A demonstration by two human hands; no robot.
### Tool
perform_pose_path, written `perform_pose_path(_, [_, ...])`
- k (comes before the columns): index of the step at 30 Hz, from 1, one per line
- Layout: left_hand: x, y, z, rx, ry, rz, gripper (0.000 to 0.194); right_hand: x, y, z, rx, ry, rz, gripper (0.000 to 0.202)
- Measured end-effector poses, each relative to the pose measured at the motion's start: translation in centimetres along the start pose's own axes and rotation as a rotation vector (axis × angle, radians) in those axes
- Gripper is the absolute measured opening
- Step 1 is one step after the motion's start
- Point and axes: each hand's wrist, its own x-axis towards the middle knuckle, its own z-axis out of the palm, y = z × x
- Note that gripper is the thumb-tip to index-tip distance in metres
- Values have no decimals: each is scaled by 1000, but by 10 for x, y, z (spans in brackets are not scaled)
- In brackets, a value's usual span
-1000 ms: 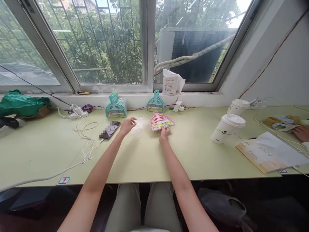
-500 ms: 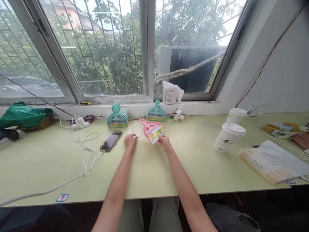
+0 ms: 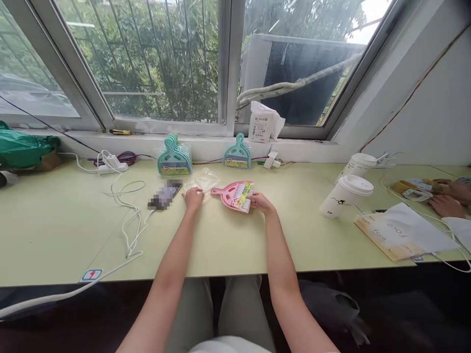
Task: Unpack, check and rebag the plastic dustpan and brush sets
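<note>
A pink dustpan and brush set (image 3: 230,195) with a printed label lies tilted over the table, its handle pointing left. My right hand (image 3: 260,201) grips it by the label end. To the left, my left hand (image 3: 193,198) pinches the edge of a clear plastic bag (image 3: 206,180), which spreads on the table towards the pink handle. Several nested green dustpan sets (image 3: 174,158) stand against the wall behind my left hand. A single green set (image 3: 237,154) leans on the wall farther right.
A phone (image 3: 165,195) and white cables (image 3: 127,228) lie left. White cups (image 3: 346,196) and a paper bag (image 3: 403,233) stand or lie right. Another person's hands (image 3: 447,203) are at the far right. A tissue pack (image 3: 263,125) sits on the sill.
The pink set has turned so its handle points more to the left, and my right hand has shifted to its right side. The camera view has tipped downward.
</note>
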Motion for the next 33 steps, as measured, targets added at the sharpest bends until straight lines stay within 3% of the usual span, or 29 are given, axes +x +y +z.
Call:
perform_pose_path(7, [-7, 5, -2, -163, 89, -50, 14, 8, 8, 10, 139, 201, -112, 16])
perform_pose_path(12, [-8, 11, -2, -229, 174, 155, 15, 6, 8, 19, 71, 40, -92, 16])
perform_pose_path(15, [-11, 17, -5, -261, 202, 188, 17, 5, 10, 29, 34, -65, -90, 17])
perform_pose_path(19, [-16, 28, -9, -290, 221, 195, 17, 13, 22, 52, 102, 22, -81, 16])
perform_pose_path(22, [-17, 34, -12, -323, 191, 196, 16, 20, 36, 73, 240, 141, -78, 19])
perform_pose_path(26, [-15, 35, -14, -432, 135, 224, 17, 23, 45, 87, 303, 199, -114, 25])
perform_pose_path(33, [-17, 41, -19, -557, 10, 260, 21, 18, 40, 84, 230, 113, -241, 27])
